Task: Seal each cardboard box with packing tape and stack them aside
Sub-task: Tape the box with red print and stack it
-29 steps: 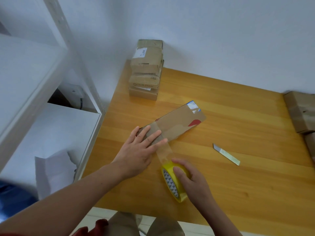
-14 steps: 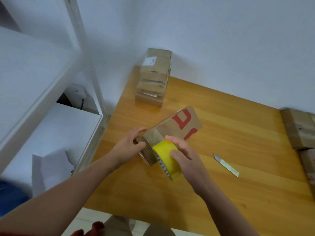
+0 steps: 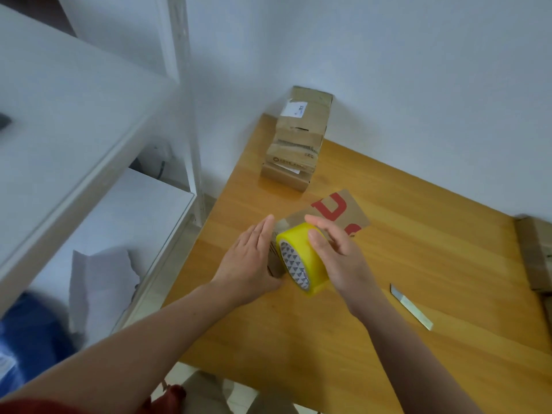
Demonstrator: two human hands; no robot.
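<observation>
A long cardboard box [image 3: 337, 212] with red print lies on the wooden table [image 3: 373, 294], its near end toward me. My left hand [image 3: 251, 261] lies flat with straight fingers against the left side of that near end. My right hand [image 3: 334, 255] grips a yellow roll of packing tape [image 3: 301, 258] held over the box's near end. Most of that end is hidden behind the roll and both hands.
A stack of sealed cardboard boxes [image 3: 298, 138] stands at the table's far left corner against the wall. More boxes [image 3: 534, 252] sit at the right edge. A loose blade [image 3: 410, 306] lies on the table to the right. White shelving [image 3: 89, 162] stands left.
The box has been turned so its red-printed face shows. My right hand lifted the tape roll from the table up over the box end. My left hand shifted to the box's side.
</observation>
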